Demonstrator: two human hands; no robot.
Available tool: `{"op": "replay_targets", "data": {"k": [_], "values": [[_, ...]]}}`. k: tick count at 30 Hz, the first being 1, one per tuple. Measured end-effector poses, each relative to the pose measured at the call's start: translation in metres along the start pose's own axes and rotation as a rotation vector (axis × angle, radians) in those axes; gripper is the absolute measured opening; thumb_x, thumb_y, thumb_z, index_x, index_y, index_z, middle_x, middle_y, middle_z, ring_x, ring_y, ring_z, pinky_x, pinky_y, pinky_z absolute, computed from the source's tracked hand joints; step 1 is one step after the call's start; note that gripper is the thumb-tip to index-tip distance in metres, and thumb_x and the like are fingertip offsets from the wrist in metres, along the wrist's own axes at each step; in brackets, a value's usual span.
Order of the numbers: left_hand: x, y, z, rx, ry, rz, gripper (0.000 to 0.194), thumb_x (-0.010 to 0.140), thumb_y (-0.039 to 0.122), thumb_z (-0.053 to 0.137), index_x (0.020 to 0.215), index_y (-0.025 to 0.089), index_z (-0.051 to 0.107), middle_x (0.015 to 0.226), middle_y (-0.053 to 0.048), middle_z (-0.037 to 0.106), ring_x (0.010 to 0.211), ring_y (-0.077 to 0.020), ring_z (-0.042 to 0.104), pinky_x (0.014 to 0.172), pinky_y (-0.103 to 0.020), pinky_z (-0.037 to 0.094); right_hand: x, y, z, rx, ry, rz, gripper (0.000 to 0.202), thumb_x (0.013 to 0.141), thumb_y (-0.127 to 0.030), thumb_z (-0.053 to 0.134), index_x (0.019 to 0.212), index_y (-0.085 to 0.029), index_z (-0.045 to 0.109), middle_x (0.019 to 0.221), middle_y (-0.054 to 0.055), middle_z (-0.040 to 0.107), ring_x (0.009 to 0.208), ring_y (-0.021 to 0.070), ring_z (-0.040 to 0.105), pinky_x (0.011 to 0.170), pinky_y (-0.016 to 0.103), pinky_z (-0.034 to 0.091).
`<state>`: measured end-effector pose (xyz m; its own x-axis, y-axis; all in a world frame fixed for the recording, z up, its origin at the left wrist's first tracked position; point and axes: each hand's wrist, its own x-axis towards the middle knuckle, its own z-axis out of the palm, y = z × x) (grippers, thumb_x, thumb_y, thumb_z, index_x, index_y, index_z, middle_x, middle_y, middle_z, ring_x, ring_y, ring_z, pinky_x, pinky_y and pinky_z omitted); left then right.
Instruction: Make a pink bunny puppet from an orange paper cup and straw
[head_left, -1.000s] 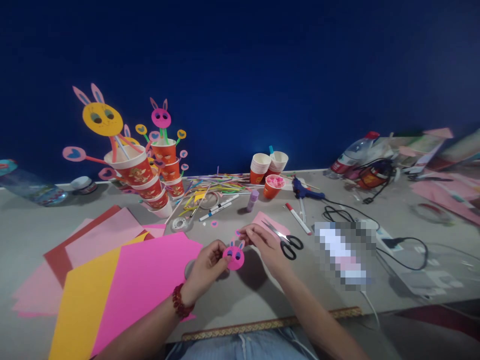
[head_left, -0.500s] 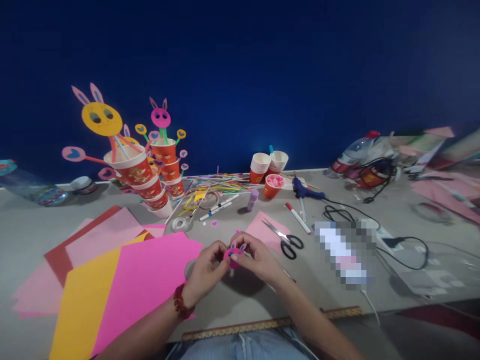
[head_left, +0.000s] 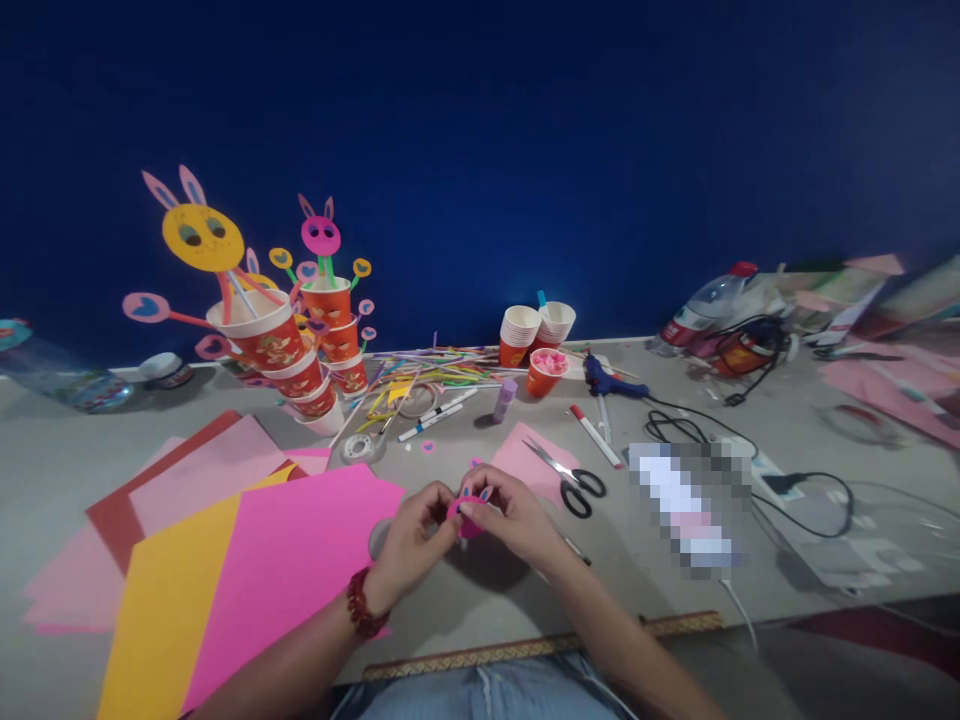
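Between my two hands is a small magenta paper bunny face (head_left: 475,527) with two pink-and-blue ears pointing up. My left hand (head_left: 415,537) pinches its left edge, and a beaded bracelet circles that wrist. My right hand (head_left: 517,517) grips the face from the right, the thumb lying across its front. Part of the face is covered by the fingers. Beyond my right hand, black-handled scissors (head_left: 581,493) lie partly over a pink paper sheet (head_left: 525,450). A magenta sheet (head_left: 300,560) and a yellow sheet (head_left: 169,590) spread out left of my left hand.
Stacked red cups (head_left: 292,380) bearing paper bunnies stand at back left. Behind my hands are drinking straws (head_left: 450,370), a purple glue stick (head_left: 505,400) and a cup of pink scraps (head_left: 547,373). A blue glue gun (head_left: 611,380) trails its cord rightward toward a power strip (head_left: 795,520).
Both hands keep their hold on the bunny face, with the right thumb shifted slightly left over it. The whole view has drifted by a hair.
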<state>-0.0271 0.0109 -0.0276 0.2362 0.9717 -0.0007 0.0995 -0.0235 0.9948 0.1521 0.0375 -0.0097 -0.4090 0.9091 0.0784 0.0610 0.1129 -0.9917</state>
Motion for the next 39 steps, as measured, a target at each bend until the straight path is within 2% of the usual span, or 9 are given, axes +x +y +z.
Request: {"op": "replay_targets", "data": {"k": [6,12,16,20,29,35,39], "values": [[0.000,-0.002,-0.001,-0.042,0.011,-0.012,0.024,0.090,0.039,0.063,0.080,0.018,0.057,0.072,0.001,0.058,0.065,-0.0125,0.053,0.061,-0.022,0.041,-0.006,0.004,-0.005,0.063,0.024,0.051,0.040,0.081,-0.051,0.076,0.104,-0.021,0.063,0.094,0.003,0.063,0.079,0.0167,0.057,0.072,0.029,0.047],[0.000,-0.007,-0.002,-0.086,0.013,-0.040,0.028,0.092,0.042,0.062,0.081,0.018,0.056,0.071,0.003,0.054,0.064,-0.0112,0.050,0.059,-0.021,0.040,-0.012,0.009,-0.010,0.184,0.145,0.088,0.029,0.081,-0.046,0.076,0.089,-0.020,0.066,0.086,0.003,0.063,0.081,0.0184,0.059,0.076,0.030,0.048],[0.000,-0.008,-0.001,-0.121,0.018,-0.050,0.028,0.090,0.042,0.065,0.081,0.018,0.056,0.071,0.003,0.054,0.064,-0.0109,0.049,0.058,-0.021,0.040,-0.011,0.007,-0.008,0.192,0.157,0.079,0.027,0.081,-0.045,0.076,0.086,-0.020,0.067,0.085,0.003,0.063,0.081,0.0185,0.058,0.074,0.029,0.047],[0.000,-0.007,0.000,-0.150,0.005,-0.062,0.028,0.090,0.044,0.064,0.082,0.018,0.056,0.073,0.002,0.056,0.065,-0.0119,0.052,0.060,-0.022,0.044,-0.010,0.010,-0.003,0.219,0.161,0.095,0.029,0.080,-0.045,0.077,0.084,-0.020,0.065,0.082,0.001,0.060,0.074,0.0164,0.055,0.069,0.028,0.045],[0.001,-0.008,0.000,-0.118,0.024,-0.059,0.028,0.089,0.043,0.066,0.080,0.017,0.056,0.071,0.002,0.055,0.064,-0.0116,0.051,0.059,-0.021,0.041,-0.009,0.013,0.000,0.230,0.204,0.090,0.028,0.080,-0.044,0.077,0.079,-0.019,0.064,0.078,0.000,0.059,0.071,0.0157,0.054,0.067,0.028,0.044],[0.002,-0.005,0.000,-0.184,0.034,-0.076,0.031,0.087,0.046,0.068,0.080,0.018,0.057,0.071,0.002,0.055,0.064,-0.0111,0.051,0.058,-0.021,0.043,-0.010,0.010,0.001,0.317,0.201,0.125,0.031,0.077,-0.046,0.080,0.088,-0.020,0.068,0.081,0.001,0.061,0.075,0.0167,0.055,0.071,0.028,0.044],[0.003,-0.004,0.001,-0.232,0.053,-0.106,0.034,0.084,0.049,0.071,0.080,0.018,0.056,0.070,0.003,0.054,0.061,-0.0099,0.050,0.056,-0.020,0.043,-0.013,0.014,0.003,0.333,0.244,0.115,0.025,0.081,-0.044,0.076,0.085,-0.020,0.070,0.080,0.001,0.062,0.077,0.0172,0.055,0.072,0.029,0.045]]}}
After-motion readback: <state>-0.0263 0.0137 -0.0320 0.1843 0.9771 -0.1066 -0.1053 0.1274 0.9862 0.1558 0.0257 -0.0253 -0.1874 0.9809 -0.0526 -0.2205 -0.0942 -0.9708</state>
